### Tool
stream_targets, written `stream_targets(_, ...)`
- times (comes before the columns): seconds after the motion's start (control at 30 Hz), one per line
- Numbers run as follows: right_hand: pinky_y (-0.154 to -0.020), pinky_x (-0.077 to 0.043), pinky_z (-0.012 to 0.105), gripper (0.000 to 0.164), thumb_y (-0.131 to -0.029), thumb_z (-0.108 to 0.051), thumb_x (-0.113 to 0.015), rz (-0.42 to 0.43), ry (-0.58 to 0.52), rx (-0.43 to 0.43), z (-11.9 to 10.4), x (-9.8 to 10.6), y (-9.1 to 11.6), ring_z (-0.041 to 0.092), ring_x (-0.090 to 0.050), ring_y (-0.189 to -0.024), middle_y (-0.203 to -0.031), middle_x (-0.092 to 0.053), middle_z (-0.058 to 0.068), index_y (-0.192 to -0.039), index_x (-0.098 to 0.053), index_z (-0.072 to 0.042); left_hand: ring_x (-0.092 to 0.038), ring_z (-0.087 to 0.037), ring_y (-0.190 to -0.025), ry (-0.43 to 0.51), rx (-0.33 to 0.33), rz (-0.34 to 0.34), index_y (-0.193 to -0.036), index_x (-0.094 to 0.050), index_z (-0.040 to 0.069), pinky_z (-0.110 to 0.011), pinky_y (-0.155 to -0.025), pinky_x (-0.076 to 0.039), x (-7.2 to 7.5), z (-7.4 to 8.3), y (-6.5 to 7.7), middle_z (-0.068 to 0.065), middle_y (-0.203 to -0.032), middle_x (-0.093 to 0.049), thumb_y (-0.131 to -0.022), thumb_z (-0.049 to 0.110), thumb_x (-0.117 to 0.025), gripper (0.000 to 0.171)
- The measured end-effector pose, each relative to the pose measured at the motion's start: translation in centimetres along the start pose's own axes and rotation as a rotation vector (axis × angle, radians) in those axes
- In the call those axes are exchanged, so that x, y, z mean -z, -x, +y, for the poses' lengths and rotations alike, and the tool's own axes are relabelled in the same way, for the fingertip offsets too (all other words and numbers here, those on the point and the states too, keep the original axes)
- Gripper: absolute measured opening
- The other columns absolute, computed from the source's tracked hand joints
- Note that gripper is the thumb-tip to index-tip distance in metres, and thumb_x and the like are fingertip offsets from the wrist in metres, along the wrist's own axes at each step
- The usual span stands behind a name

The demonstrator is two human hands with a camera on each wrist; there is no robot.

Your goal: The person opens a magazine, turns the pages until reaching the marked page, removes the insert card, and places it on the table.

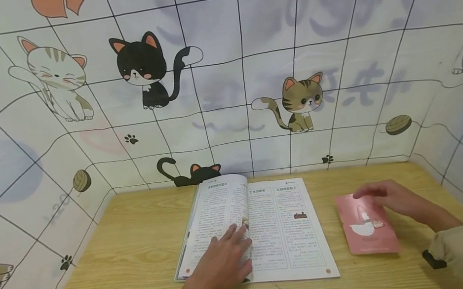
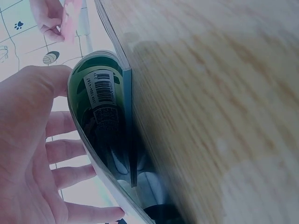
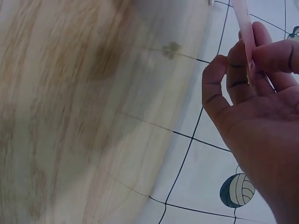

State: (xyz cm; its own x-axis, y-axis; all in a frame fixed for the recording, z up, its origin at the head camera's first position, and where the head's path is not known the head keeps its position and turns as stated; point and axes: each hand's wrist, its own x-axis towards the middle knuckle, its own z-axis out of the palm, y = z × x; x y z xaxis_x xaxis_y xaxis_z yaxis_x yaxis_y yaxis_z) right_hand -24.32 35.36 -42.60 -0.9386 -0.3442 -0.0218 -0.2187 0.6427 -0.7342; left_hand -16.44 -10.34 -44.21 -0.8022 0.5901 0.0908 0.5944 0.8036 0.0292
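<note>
An open magazine (image 1: pixel 287 236) with printed text columns lies on the table, its left pages bowed up. My left hand (image 1: pixel 222 261) rests on its left side near the fold, fingers spread. In the left wrist view, that hand's thumb and fingers lie along the outside of the curled pages (image 2: pixel 96 163), and a barcode (image 2: pixel 103 88) shows inside the curl. To the right, my right hand (image 1: pixel 394 197) pinches the top edge of a thin, flat pink packet (image 1: pixel 364 234) with a white picture on it. The right wrist view shows this packet (image 3: pixel 244 28) edge-on between thumb and fingers.
The light wooden table (image 1: pixel 118 261) holds the magazine and packet. A white sheet (image 1: pixel 223 90) with grid lines and cartoon cats hangs behind the table and along both sides.
</note>
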Motion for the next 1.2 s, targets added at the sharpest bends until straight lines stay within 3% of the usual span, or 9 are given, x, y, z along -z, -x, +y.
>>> stream_targets(0.27, -0.08, -0.049, 0.02, 0.032, -0.092, 0.008, -0.053, -0.031, -0.008, 0.019, 1.1, -0.5, -0.1, 0.006, -0.057, -0.107, -0.124, -0.065, 0.018, -0.118, -0.069, -0.003, -0.047, -0.031, -0.136, 0.002, -0.009, 0.009, -0.127, -0.066, 0.017, -0.061, -0.088, -0.051, -0.1, -0.1, 0.1, -0.007, -0.148, -0.051, -0.094, 0.036, -0.06, 0.039)
stream_targets(0.47, -0.076, -0.049, 0.023, 0.028, -0.09, 0.008, -0.059, -0.053, 0.032, 0.167, 1.7, -1.0, -0.3, 0.004, -0.059, -0.098, -0.115, -0.069, 0.017, -0.111, -0.072, -0.003, -0.048, -0.031, -0.135, 0.002, -0.012, 0.013, -0.126, -0.067, 0.016, -0.061, -0.086, -0.052, -0.2, -0.2, 0.2, -0.007, -0.147, -0.051, -0.093, 0.036, -0.061, 0.039)
stream_targets(0.57, -0.075, -0.048, 0.023, 0.031, -0.085, 0.01, -0.061, -0.054, 0.074, 0.199, 1.7, -1.3, -0.4, 0.004, -0.058, -0.098, -0.113, -0.069, 0.015, -0.109, -0.074, -0.005, -0.049, -0.032, -0.135, -0.004, -0.012, 0.022, -0.125, -0.067, 0.016, -0.061, -0.086, -0.052, -0.3, -0.2, 0.2, -0.007, -0.146, -0.052, -0.093, 0.036, -0.061, 0.039)
stream_targets(0.7, -0.073, -0.048, 0.024, 0.04, -0.078, 0.013, -0.06, -0.062, 0.091, 0.151, 1.6, -1.9, -0.3, 0.008, -0.054, -0.099, -0.121, -0.065, 0.018, -0.11, -0.075, -0.006, -0.049, -0.032, -0.134, -0.006, -0.014, 0.027, -0.125, -0.068, 0.016, -0.061, -0.086, -0.052, -0.3, -0.2, 0.3, -0.007, -0.146, -0.053, -0.093, 0.036, -0.061, 0.038)
stream_targets(0.83, -0.06, -0.05, 0.026, 0.041, -0.078, 0.015, -0.057, -0.084, 0.025, 0.116, 1.7, -2.3, -0.2, 0.01, -0.057, -0.079, -0.127, -0.058, 0.029, -0.113, -0.072, 0.0, -0.048, -0.031, -0.135, -0.003, -0.016, 0.023, -0.125, -0.068, 0.016, -0.061, -0.086, -0.052, -0.3, -0.2, 0.2, -0.007, -0.146, -0.052, -0.093, 0.036, -0.061, 0.038)
stream_targets(0.93, -0.055, -0.05, 0.027, 0.041, -0.079, 0.017, -0.055, -0.088, -0.017, 0.137, 1.8, -2.5, -0.2, 0.011, -0.058, -0.068, -0.127, -0.056, 0.033, -0.116, -0.068, 0.005, -0.049, -0.031, -0.135, -0.008, -0.018, 0.024, -0.125, -0.068, 0.016, -0.06, -0.086, -0.052, -0.3, -0.2, 0.2, -0.007, -0.146, -0.052, -0.093, 0.036, -0.061, 0.038)
stream_targets(1.07, -0.068, -0.052, 0.03, 0.041, -0.078, 0.016, -0.058, -0.034, 0.056, 0.172, 1.8, -2.7, -0.1, 0.019, -0.062, -0.09, -0.122, -0.064, 0.023, -0.116, -0.068, 0.003, -0.049, -0.031, -0.134, -0.021, -0.018, 0.03, -0.125, -0.068, 0.016, -0.06, -0.085, -0.052, -0.2, -0.2, 0.2, -0.007, -0.146, -0.053, -0.093, 0.037, -0.061, 0.038)
stream_targets(1.2, -0.086, -0.05, 0.052, 0.036, -0.087, 0.003, -0.064, 0.057, 0.164, 0.137, 1.4, -2.7, 0.2, 0.04, -0.056, -0.114, -0.125, -0.063, 0.022, -0.122, -0.065, 0.0, -0.049, -0.03, -0.134, -0.034, -0.007, 0.024, -0.127, -0.067, 0.016, -0.058, -0.085, -0.053, 0.0, -0.2, 0.2, -0.006, -0.146, -0.052, -0.094, 0.039, -0.059, 0.04)
